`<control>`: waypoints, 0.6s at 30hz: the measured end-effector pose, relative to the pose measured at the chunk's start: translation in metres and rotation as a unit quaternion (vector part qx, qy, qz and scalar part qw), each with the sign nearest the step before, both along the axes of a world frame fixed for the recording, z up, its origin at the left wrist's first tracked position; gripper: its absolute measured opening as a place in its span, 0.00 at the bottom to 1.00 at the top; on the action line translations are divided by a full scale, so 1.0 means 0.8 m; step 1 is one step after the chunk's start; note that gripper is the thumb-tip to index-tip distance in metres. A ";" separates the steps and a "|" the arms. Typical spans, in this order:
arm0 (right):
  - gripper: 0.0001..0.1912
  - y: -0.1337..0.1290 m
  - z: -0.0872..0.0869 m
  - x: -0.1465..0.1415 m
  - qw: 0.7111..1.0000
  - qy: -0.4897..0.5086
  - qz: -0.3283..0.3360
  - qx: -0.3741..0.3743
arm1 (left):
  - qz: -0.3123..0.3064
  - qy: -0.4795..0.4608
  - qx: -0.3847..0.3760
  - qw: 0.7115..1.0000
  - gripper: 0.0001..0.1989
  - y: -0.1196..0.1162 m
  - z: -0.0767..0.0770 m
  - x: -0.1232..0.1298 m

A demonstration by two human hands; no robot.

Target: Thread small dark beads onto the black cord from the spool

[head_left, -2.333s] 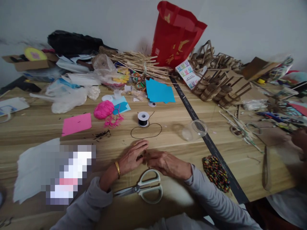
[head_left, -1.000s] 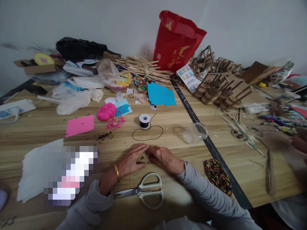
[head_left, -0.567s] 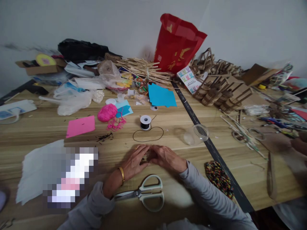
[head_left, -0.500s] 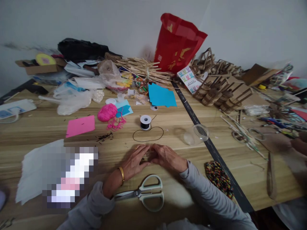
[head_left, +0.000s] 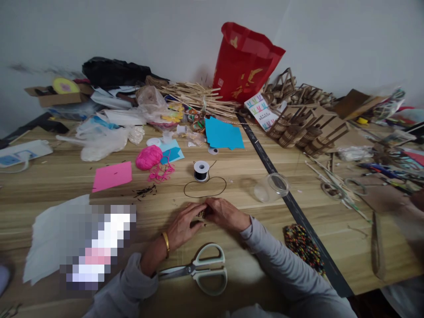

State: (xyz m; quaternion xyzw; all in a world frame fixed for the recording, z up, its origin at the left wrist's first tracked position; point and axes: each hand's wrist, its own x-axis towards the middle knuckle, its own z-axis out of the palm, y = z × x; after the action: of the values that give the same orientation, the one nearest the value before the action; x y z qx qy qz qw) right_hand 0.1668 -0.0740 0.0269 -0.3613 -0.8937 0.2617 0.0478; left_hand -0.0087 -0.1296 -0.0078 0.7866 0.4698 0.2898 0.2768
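Observation:
My left hand (head_left: pixel 184 223), a gold bangle at its wrist, lies low on the table with fingers stretched and thumb apart. Opposite it, my right hand (head_left: pixel 225 213) curves inward, its fingertips meeting those of the left. Between the two sits a small cluster of brownish beads (head_left: pixel 201 213), partly hidden by my fingers; one bead lies by my left thumb. White-handled scissors (head_left: pixel 209 269) rest below my hands, blades pointing left. Beyond my fingers stands a spool of black cord (head_left: pixel 201 171), its loose end looped on the table.
A clear plastic jar (head_left: pixel 271 187) lies on its side at right, above a heap of multicoloured beads (head_left: pixel 303 247). Small black pieces (head_left: pixel 145 191), pink paper (head_left: pixel 112 176) and pink yarn (head_left: pixel 149 157) are at left. Woven baskets (head_left: pixel 291 132) and a red bag (head_left: pixel 247 64) stand behind.
My right hand has shifted left, against my left hand. The beads between them are gathered more tightly, and the gap between my hands has narrowed.

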 end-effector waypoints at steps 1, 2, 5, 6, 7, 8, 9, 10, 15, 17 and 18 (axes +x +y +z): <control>0.05 0.004 0.004 0.002 1.000 0.000 0.010 -0.011 | -0.001 0.001 0.000 1.000 0.23 0.000 0.000 0.000; 0.04 0.010 0.009 0.005 0.999 -0.003 0.025 -0.022 | -0.002 0.003 -0.001 1.000 0.23 -0.001 0.000 -0.001; 0.05 0.038 0.021 0.012 0.999 -0.032 0.004 0.003 | -0.003 0.009 -0.006 1.000 0.22 -0.001 0.003 -0.001; 0.06 0.050 0.023 0.013 0.998 -0.046 -0.027 0.023 | -0.002 0.009 -0.007 1.000 0.22 -0.001 0.004 -0.001; 0.07 0.062 0.024 0.013 0.995 -0.059 -0.060 0.047 | -0.002 0.008 -0.008 1.000 0.22 -0.001 0.005 -0.001; 0.08 0.074 0.023 0.011 0.989 -0.079 -0.101 0.068 | -0.002 0.007 -0.008 1.000 0.22 -0.001 0.005 -0.001; 0.08 0.086 0.021 0.008 0.982 -0.100 -0.135 0.086 | -0.002 0.005 -0.009 1.000 0.22 -0.002 0.006 -0.001; 0.09 0.098 0.018 0.004 0.977 -0.108 -0.155 0.097 | -0.001 0.004 -0.009 1.000 0.22 -0.002 0.006 -0.001; 0.13 0.139 -0.003 -0.019 0.957 -0.142 -0.219 0.131 | 0.002 -0.003 -0.010 1.000 0.21 -0.002 0.005 -0.002; 0.15 0.148 -0.010 -0.026 0.951 -0.152 -0.230 0.142 | 0.003 -0.007 -0.009 1.000 0.21 -0.001 0.005 -0.002; 0.15 0.151 -0.013 -0.029 0.949 -0.155 -0.231 0.146 | 0.005 -0.009 -0.007 1.000 0.21 -0.001 0.004 -0.002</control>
State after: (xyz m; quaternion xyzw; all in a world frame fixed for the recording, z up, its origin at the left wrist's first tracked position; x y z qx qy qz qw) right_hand 0.1438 0.0471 0.0166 -0.5830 -0.8106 0.0514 0.0201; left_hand -0.0100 -0.1306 -0.0044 0.7796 0.4729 0.2948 0.2857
